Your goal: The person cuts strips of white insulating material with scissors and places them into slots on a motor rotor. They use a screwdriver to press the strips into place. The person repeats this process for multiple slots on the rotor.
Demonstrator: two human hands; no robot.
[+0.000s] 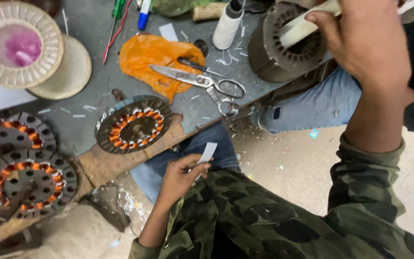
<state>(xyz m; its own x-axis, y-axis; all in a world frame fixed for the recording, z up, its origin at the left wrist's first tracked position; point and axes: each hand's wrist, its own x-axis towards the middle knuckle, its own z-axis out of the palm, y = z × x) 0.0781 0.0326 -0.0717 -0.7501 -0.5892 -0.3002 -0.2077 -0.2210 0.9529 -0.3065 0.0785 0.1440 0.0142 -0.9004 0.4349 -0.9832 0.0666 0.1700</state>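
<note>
1. A small white paper strip [207, 153] is pinched between thumb and fingers of the left hand [180, 175], low in the centre, just below the bench edge and over the lap in blue jeans [329, 103].
2. The right hand [367, 41] is raised at the upper right; its fingers are closed around a cream-coloured strip [300, 26], which is held against the slotted inner ring of a dark empty stator core [283, 45].
3. That core is seen resting at the far right end of the grey workbench [89, 26], beside a white thread spool [227, 24].
4. A pair of steel scissors [200, 79] is laid partly on an orange plastic bag [152, 57] near the middle of the bench.
5. A stator wound with copper coils [133, 124] is placed at the near edge of the bench, just left of the left hand.
6. Two further wound stators [22, 180] are stacked at the lower left.
7. A woven round reel with pink contents [17, 43] is shown at the upper left, overlapping a second disc.
8. Both forearms are covered by camouflage sleeves [283, 216].
</note>
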